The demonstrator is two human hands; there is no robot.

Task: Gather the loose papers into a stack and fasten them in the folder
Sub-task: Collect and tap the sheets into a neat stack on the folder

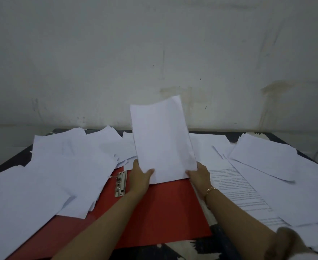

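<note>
While the red folder (pixel 163 212) lies open at the near edge of the table (pixel 220 246), left hand (pixel 141 174) and right hand (pixel 199 174) grip the upright stack (pixel 163 139) by its bottom corners; held so low, it may buckle onto loose papers (pixel 51 175) beyond.

One head-worn wide-angle view is recorded, aimed forward and down over the table (pixel 13 162). The left hand (pixel 140 175) and right hand (pixel 200 175) are framed close; the wall (pixel 154 44) is faced.
</note>
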